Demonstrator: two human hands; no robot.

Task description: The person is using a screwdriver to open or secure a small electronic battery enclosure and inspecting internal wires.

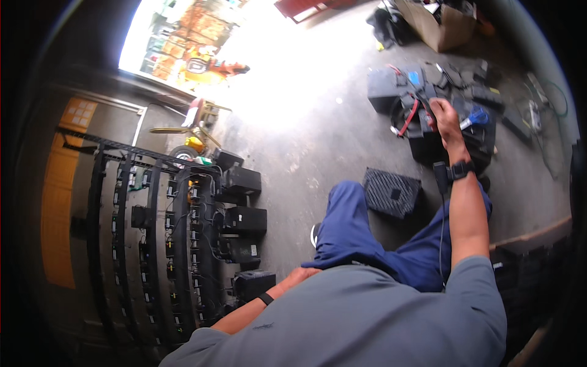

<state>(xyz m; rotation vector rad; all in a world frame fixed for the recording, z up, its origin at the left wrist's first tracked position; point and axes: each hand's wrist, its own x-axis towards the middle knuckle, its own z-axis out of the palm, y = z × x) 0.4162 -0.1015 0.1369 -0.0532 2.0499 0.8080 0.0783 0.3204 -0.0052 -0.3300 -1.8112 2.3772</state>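
Note:
My right hand [446,119] is closed over a dark box, fingers wrapped round a small dark piece that I cannot make out. Beside it, a red cable [411,117] and black cables loop across the box tops. A blue-handled tool [476,117] lies just right of my wrist. Under the hand stands a black battery-like box [428,148], with a grey-black box [383,92] behind it to the left. My left hand [298,276] rests flat at my left hip and thigh, its fingertips partly hidden by the shirt.
A ribbed black box [392,192] stands between my knees. At left, a black metal rack [137,150] holds rows of small wired devices, with black boxes [244,220] along its side. A chair [199,119] stands near the bright doorway. A cardboard box [440,27] sits at the far right.

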